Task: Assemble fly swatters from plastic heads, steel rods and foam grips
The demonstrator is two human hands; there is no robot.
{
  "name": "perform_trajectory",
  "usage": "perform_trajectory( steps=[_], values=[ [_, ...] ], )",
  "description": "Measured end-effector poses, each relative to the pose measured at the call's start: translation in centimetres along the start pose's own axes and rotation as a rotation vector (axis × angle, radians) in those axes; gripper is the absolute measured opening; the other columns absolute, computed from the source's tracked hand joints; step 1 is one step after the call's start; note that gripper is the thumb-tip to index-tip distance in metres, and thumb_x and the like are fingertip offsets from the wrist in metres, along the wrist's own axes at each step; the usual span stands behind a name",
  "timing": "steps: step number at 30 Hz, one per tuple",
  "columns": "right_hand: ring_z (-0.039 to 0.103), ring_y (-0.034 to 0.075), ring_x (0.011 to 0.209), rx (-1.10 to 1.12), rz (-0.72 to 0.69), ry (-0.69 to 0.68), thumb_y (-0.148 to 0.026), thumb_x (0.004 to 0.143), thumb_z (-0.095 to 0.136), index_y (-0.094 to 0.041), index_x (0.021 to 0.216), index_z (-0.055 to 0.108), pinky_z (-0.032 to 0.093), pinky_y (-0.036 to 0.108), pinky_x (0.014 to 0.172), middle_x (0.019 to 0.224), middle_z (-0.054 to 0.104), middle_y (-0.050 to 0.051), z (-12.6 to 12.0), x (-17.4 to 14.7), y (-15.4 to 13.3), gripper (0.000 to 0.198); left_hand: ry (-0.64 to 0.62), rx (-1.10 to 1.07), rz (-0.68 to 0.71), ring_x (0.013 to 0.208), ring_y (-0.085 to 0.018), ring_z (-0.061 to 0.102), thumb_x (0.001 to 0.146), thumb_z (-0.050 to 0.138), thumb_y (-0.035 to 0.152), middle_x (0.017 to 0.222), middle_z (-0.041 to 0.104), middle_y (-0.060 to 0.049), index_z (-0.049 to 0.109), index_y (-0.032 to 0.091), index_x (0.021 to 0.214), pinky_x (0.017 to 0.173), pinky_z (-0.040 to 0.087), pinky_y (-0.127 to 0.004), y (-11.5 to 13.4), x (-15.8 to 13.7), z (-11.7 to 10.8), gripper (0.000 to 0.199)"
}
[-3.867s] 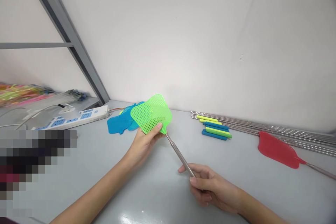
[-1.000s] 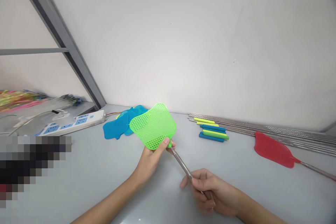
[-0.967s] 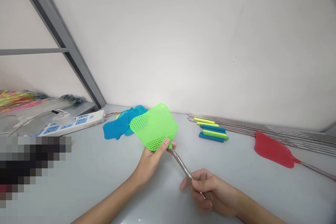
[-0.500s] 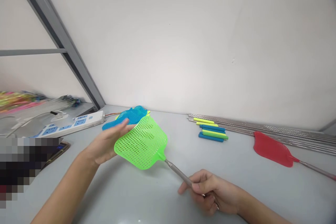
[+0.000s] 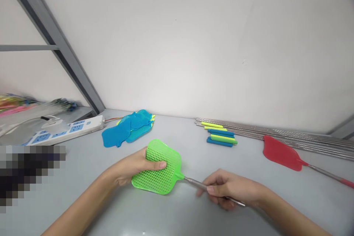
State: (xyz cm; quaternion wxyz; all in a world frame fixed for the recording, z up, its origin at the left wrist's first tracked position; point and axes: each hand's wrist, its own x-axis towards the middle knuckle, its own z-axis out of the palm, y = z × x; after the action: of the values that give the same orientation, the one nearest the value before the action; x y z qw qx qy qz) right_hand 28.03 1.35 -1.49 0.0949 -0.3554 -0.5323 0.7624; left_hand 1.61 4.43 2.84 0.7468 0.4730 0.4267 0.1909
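Note:
A bright green fly swatter (image 5: 166,151) with a perforated head hangs low over the table between my hands. My left hand (image 5: 141,167) grips its head, thumb lying on the upper face and fingers hidden underneath. My right hand (image 5: 225,188) is closed around the metal rod (image 5: 195,181) that runs out of the swatter's neck, with the rod's bare end sticking out past the palm. Behind my left hand lies a pile of blue swatter heads (image 5: 117,134), with some yellow showing beneath.
Blue, yellow and green tubes (image 5: 221,138) lie by a bundle of long metal rods (image 5: 298,137) along the wall. A red fly swatter (image 5: 282,153) rests at the right. At the left are a white power strip (image 5: 92,124) and a grey metal frame (image 5: 66,59).
My left hand has come from open beside the swatter head to gripping it, thumb on top. The swatter has moved slightly down and right, and its rod lies flatter.

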Motion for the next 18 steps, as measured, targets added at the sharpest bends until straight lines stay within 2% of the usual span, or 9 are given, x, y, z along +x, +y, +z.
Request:
perform_trajectory(
  steps=[3, 8, 14, 18],
  values=[
    [0.026, 0.002, 0.04, -0.161, -0.015, 0.143, -0.042, 0.074, 0.045, -0.014, 0.087, 0.06, 0.018, 0.018, 0.036, 0.053, 0.034, -0.005, -0.4, -0.6, -0.4, 0.035, 0.012, -0.064, 0.005, 0.077, -0.02, 0.059, 0.061, 0.063, 0.022, 0.093, 0.062, -0.009, 0.057, 0.015, 0.092, 0.072, 0.045, -0.034, -1.3, 1.3, 1.2, 0.033],
    [0.023, 0.004, 0.043, -0.429, -0.018, 0.259, -0.047, 0.073, 0.041, -0.013, 0.076, 0.062, 0.016, 0.019, 0.038, 0.048, 0.028, -0.005, -0.5, -0.8, -0.3, 0.04, 0.13, -0.076, 0.027, 0.08, -0.021, 0.058, 0.061, 0.063, 0.026, 0.09, 0.062, -0.008, 0.055, 0.015, 0.091, 0.072, 0.045, -0.034, -3.0, 2.1, 2.8, 0.033],
    [0.025, 0.005, 0.045, -0.508, 0.004, 0.284, -0.044, 0.076, 0.037, -0.013, 0.072, 0.059, 0.019, 0.019, 0.039, 0.05, 0.031, -0.004, -0.3, -0.8, 0.0, 0.039, 0.349, 0.002, 0.007, 0.069, -0.02, 0.06, 0.055, 0.066, 0.033, 0.076, 0.065, -0.006, 0.054, 0.015, 0.08, 0.063, 0.048, -0.033, -3.5, 2.4, 4.2, 0.033],
    [0.025, 0.005, 0.045, -0.501, -0.003, 0.265, -0.042, 0.076, 0.039, -0.013, 0.071, 0.06, 0.019, 0.019, 0.039, 0.05, 0.03, -0.005, -0.6, -0.6, 0.0, 0.036, 0.377, -0.012, -0.013, 0.07, -0.021, 0.06, 0.053, 0.067, 0.033, 0.077, 0.065, -0.006, 0.054, 0.016, 0.08, 0.064, 0.048, -0.033, -3.5, 2.4, 4.6, 0.034]
  ],
)
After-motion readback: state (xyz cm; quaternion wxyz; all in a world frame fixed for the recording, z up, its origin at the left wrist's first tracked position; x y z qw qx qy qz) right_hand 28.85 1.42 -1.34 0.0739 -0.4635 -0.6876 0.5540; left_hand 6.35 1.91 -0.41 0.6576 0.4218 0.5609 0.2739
